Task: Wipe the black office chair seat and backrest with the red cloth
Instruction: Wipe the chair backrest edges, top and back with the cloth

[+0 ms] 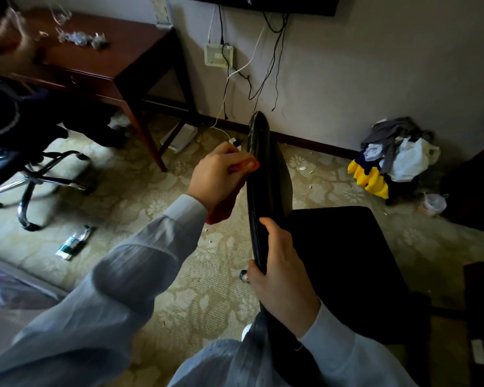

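The black office chair stands in front of me, seen from above and behind. Its backrest (259, 152) shows edge-on as a narrow upright slab, and the flat black seat (347, 261) spreads to its right. My left hand (218, 174) grips the red cloth (229, 196) and presses it against the rear face of the backrest near the top; the rest of the cloth hangs below my palm. My right hand (280, 272) grips the backrest's edge lower down, thumb on the rear side, fingers over the front.
A dark wooden desk (101, 60) stands at the back left, with a second office chair (25, 163) on a chrome base beside it. Cables (235, 88) hang down the wall. A pile of clothes and bags (394, 157) lies at the right wall. A wrapper (73, 243) lies on the patterned carpet.
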{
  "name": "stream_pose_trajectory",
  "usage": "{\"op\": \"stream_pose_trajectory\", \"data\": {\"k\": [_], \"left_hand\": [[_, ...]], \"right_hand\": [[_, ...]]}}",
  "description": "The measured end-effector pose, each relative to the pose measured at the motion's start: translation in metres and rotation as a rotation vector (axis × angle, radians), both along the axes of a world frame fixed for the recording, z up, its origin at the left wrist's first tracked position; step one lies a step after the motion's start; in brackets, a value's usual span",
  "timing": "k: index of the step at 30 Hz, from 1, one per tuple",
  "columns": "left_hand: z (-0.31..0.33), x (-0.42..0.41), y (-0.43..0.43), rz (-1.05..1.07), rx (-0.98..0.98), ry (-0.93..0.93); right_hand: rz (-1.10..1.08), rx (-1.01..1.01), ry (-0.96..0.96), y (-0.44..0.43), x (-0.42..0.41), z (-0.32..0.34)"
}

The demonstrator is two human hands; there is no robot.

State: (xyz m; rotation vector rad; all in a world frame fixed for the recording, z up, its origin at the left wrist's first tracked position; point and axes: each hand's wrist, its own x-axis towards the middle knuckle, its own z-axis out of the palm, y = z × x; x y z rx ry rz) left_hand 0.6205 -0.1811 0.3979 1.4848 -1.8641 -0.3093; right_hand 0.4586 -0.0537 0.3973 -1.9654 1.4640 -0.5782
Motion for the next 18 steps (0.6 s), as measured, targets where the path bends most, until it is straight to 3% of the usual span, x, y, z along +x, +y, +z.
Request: {"op": "stream_pose_trajectory", "data": {"k": [7,12,18], "left_hand": [[-0.013,-0.004,0.006,0.026,-0.141,0.149],[-0.012,0.004,0.034,-0.235,-0.216,0.211],[-0.02,-0.002,0.059,-0.463,-0.242,0.106]], "right_hand": [[0.054,0.03,0.019,0.01,-0.009,0.003],[0.132,0.014,0.088,0.021,-0.019,0.006],[0.188,-0.071,0.328,0.039,-0.043,0.008]]}}
